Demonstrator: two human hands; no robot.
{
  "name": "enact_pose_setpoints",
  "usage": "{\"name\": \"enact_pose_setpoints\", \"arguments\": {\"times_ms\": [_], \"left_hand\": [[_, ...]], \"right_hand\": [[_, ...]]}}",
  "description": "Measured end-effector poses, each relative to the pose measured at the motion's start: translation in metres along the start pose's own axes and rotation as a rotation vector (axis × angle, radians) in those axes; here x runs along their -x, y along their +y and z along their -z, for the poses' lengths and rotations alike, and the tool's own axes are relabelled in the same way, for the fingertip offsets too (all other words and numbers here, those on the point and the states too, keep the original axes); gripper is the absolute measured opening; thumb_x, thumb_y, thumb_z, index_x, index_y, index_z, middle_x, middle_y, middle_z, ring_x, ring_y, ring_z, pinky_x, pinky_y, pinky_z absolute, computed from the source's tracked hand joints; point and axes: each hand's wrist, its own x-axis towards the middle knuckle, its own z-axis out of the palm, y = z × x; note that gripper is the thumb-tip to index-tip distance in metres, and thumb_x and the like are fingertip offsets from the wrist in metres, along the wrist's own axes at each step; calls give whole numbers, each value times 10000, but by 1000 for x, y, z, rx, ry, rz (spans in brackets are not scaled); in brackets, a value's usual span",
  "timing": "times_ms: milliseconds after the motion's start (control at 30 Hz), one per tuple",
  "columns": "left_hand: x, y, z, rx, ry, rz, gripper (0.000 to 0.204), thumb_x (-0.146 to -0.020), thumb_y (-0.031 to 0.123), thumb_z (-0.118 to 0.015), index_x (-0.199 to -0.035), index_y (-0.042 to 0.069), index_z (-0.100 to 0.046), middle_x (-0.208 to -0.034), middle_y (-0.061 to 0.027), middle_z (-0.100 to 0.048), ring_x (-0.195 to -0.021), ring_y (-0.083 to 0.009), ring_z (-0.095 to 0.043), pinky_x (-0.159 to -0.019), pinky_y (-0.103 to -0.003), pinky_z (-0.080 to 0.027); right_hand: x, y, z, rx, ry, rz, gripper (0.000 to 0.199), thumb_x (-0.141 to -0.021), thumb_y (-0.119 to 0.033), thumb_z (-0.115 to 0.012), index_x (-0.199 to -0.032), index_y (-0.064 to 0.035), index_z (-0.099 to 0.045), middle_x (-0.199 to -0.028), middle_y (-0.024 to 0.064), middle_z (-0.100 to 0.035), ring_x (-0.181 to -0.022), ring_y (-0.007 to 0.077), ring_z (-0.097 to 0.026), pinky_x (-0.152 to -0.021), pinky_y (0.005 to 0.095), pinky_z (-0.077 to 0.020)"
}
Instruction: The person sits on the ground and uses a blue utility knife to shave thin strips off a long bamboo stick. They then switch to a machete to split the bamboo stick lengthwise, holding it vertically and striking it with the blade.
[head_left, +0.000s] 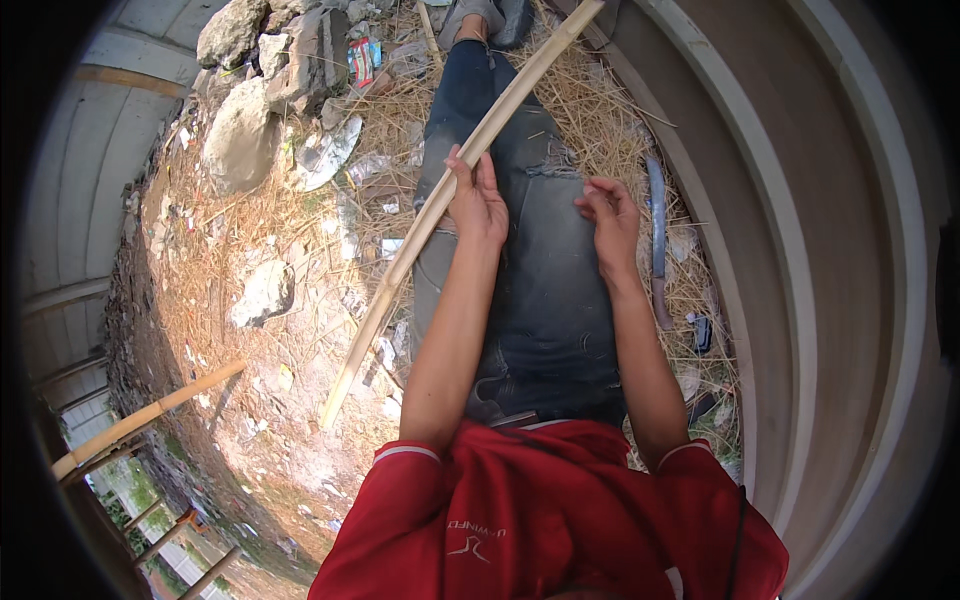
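Note:
A long split bamboo strip (424, 222) slants across my legs, from the upper right down to the ground at the left. My left hand (478, 205) holds it near its middle, palm turned up and fingers around it. Over my right thigh, my right hand (612, 222) is raised with its fingers curled and pinched; whether anything small is between them I cannot make out. It is apart from the strip. A long blade (657, 222) with a darker handle (662, 305) lies on the straw to the right of my right hand.
My outstretched legs in dark trousers (550, 300) lie on straw-strewn ground. A ribbed wall (800, 250) runs close along the right. Large rocks (240, 135) are piled at the far left, and a pale stone (264, 294) is nearer. A bamboo pole (150, 412) juts in from the left.

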Motion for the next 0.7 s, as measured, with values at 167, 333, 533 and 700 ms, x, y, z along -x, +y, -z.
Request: {"name": "enact_pose_setpoints", "arguments": {"times_ms": [167,333,533,700], "left_hand": [[7,-26,12,32,24,81,701,-946,450,-629,-1459,33,-397,-1382,-129,-528,-1323,-208,-520,-1141,-300,-448],[7,-25,18,52,-30,174,694,-952,503,-605,-1467,96,-383,-1333,-102,-571,-1262,-169,-566,-991,-312,-534],[8,-35,24,-4,-40,198,615,-976,429,-615,-1445,82,-417,-1273,-82,-596,-1181,-140,-606,-816,-267,-550],[18,-36,18,-13,-32,187,555,-984,350,-628,-1387,9,-456,-1222,-97,-593,-1122,-131,-621,-954,-236,-565]], "right_hand": [[-18,-13,-70,22,-74,-182,397,-969,-252,-676,-1223,40,-586,-1057,102,-651,-772,137,-665,-653,251,-523],[-36,30,-89,68,-211,-77,334,-981,-283,-664,-1120,21,-658,-903,44,-665,-657,75,-578,-594,229,-507],[-38,32,-78,26,-184,-143,285,-989,-247,-660,-1127,2,-652,-872,31,-654,-642,57,-569,-561,207,-472],[-35,30,-82,-33,-171,-98,254,-994,-220,-659,-1111,5,-641,-887,26,-657,-719,56,-588,-595,214,-468]]}}
